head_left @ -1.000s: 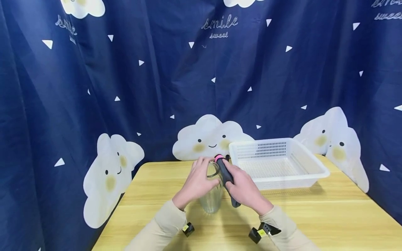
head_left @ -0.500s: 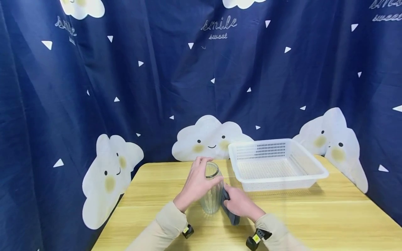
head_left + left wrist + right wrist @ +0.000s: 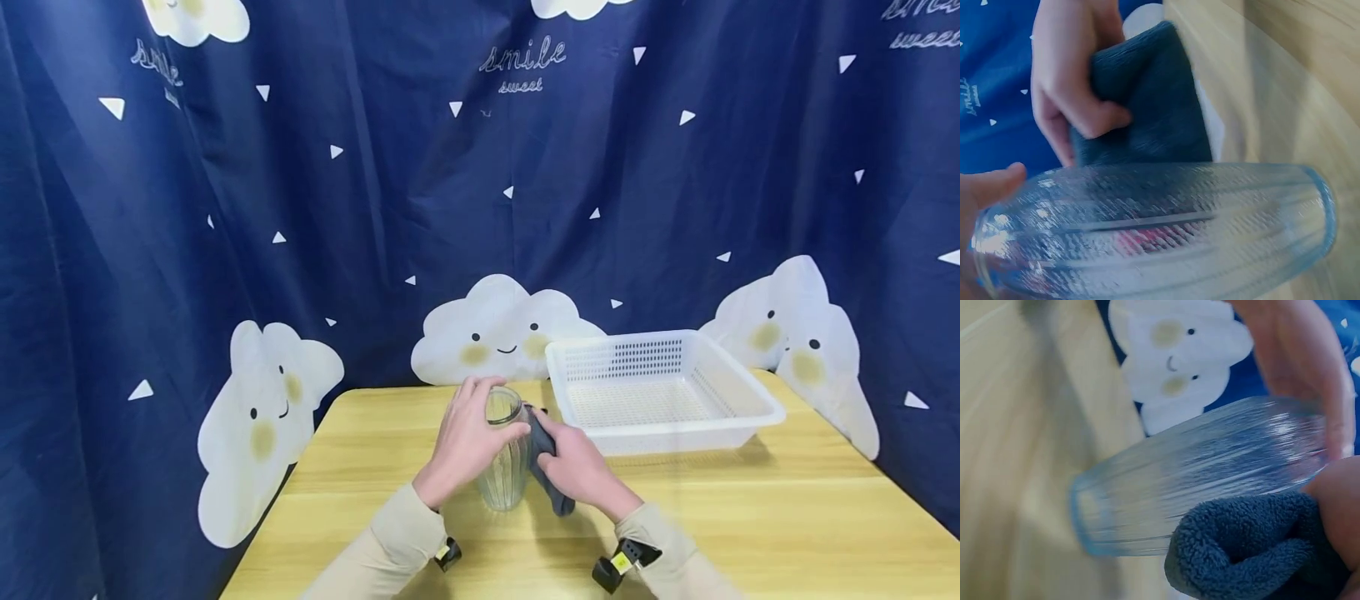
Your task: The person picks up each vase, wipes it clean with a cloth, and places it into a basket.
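Observation:
A clear ribbed glass vase [image 3: 502, 479] stands on the table. My left hand [image 3: 467, 440] grips it near its rim, fingers on the far side and thumb on the near side. My right hand [image 3: 581, 468] holds a folded dark blue-grey towel [image 3: 553, 492] against the vase's right side. In the left wrist view, the right thumb presses on the towel [image 3: 1160, 100], and a pink patch shows through the glass. Looped, fuzzy fabric is visible on the rolled towel [image 3: 1247, 547] in the right wrist view, close beside the vase [image 3: 1179, 469].
A white perforated plastic basket [image 3: 667, 429] sits at the back right, just beyond the right hand. Behind the wooden table [image 3: 750, 517] hangs a navy curtain [image 3: 450, 192] with cloud prints. Each wrist wears a small black camera.
The right hand slid the towel down along the vase's side, then came partway back up. The left hand keeps its hold and the vase stays in place.

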### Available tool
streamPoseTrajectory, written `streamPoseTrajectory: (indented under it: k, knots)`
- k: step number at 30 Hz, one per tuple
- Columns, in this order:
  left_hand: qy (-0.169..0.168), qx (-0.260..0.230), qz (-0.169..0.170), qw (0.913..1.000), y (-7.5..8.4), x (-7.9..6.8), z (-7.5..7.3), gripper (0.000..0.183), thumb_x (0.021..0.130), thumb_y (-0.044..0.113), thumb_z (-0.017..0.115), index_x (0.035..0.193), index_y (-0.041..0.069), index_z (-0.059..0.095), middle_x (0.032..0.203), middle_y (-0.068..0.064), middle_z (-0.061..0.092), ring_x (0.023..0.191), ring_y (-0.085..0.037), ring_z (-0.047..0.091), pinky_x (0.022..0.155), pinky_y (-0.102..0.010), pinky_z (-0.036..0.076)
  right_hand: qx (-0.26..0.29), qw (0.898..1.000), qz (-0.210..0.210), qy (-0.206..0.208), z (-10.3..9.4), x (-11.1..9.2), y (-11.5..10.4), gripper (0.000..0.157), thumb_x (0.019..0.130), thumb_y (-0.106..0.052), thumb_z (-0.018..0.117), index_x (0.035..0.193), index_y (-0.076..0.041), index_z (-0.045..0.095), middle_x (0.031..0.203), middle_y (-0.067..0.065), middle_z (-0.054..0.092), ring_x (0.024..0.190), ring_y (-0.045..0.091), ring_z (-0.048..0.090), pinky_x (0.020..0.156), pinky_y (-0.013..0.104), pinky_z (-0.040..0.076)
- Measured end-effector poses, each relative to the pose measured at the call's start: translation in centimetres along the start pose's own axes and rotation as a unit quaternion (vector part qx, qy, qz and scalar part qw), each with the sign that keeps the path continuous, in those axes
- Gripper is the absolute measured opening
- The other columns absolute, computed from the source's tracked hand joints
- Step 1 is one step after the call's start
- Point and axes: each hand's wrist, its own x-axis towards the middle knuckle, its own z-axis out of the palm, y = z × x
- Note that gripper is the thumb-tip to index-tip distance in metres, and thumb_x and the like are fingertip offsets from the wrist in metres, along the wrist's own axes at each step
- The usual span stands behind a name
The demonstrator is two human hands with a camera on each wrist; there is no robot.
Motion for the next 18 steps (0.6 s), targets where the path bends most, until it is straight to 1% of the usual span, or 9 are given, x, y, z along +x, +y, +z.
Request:
streamPoseTrajectory:
  k: [3,5,9,11,13,15,18]
  knots:
    - [-0.015,-0.012,-0.001,0.9998,0.2,0.1,-0.2,0.064,0.073,0.048,0.072,0.129,0.029,0.047,0.118,0.002,0.048,0.104,-0.019,0.048,0.082,-0.038,0.042,-0.003,0.999,-0.025,0.032,-1.3,0.2,-1.3,0.070,0.076,-0.002,0.059,0.141,-0.018,0.039,0.114,0.012,0.060,0.070,0.013,0.053,0.059,0.028,0.043]
    - [-0.025,-0.019,-0.004,0.9995,0.4,0.3,-0.3,0.061,0.073,0.043,0.072,0.127,0.029,0.049,0.119,0.001,0.047,0.105,-0.019,0.047,0.083,-0.038,0.041,-0.010,0.998,-0.044,0.051,-2.0,0.3,-2.1,0.070,0.076,-0.002,0.058,0.141,-0.019,0.039,0.116,0.009,0.059,0.072,0.013,0.053,0.060,0.028,0.043]
    - [-0.032,-0.021,-0.009,0.9992,0.5,0.5,-0.1,0.058,0.068,0.035,0.072,0.122,0.028,0.051,0.118,0.000,0.045,0.106,-0.019,0.043,0.084,-0.036,0.039,-0.038,0.993,-0.077,0.080,-2.7,0.4,-3.1,0.069,0.077,-0.004,0.057,0.141,-0.020,0.039,0.123,0.003,0.056,0.080,0.016,0.053,0.065,0.030,0.042]
    - [-0.028,-0.015,-0.006,0.9995,0.5,0.5,0.1,0.060,0.065,0.035,0.070,0.122,0.028,0.051,0.120,0.001,0.044,0.106,-0.019,0.043,0.083,-0.036,0.038,-0.048,0.993,-0.080,0.079,-2.6,0.4,-3.2,0.070,0.077,-0.004,0.058,0.142,-0.019,0.037,0.124,0.003,0.055,0.083,0.017,0.053,0.068,0.031,0.042]
    - [-0.022,-0.010,0.001,0.9997,0.4,0.5,0.2,0.063,0.066,0.036,0.070,0.124,0.025,0.050,0.121,0.001,0.043,0.107,-0.019,0.043,0.084,-0.037,0.039,-0.058,0.993,-0.074,0.069,-2.2,0.4,-2.9,0.072,0.077,-0.004,0.058,0.143,-0.018,0.035,0.124,0.004,0.055,0.086,0.017,0.053,0.069,0.032,0.042]
    - [-0.018,-0.007,0.006,0.9998,0.3,0.5,0.3,0.063,0.068,0.039,0.070,0.126,0.023,0.049,0.123,0.002,0.042,0.108,-0.020,0.042,0.085,-0.038,0.039,-0.059,0.995,-0.061,0.052,-1.5,0.4,-2.3,0.075,0.076,-0.004,0.058,0.145,-0.019,0.032,0.124,0.005,0.055,0.086,0.016,0.053,0.068,0.031,0.043]
    - [-0.013,-0.004,0.009,0.9999,0.2,0.4,0.4,0.065,0.073,0.047,0.069,0.128,0.021,0.047,0.124,0.001,0.038,0.110,-0.019,0.040,0.087,-0.038,0.040,-0.044,0.998,-0.036,0.027,-0.2,0.3,-1.0,0.076,0.077,-0.004,0.059,0.145,-0.018,0.030,0.123,0.008,0.055,0.088,0.016,0.055,0.069,0.031,0.045]
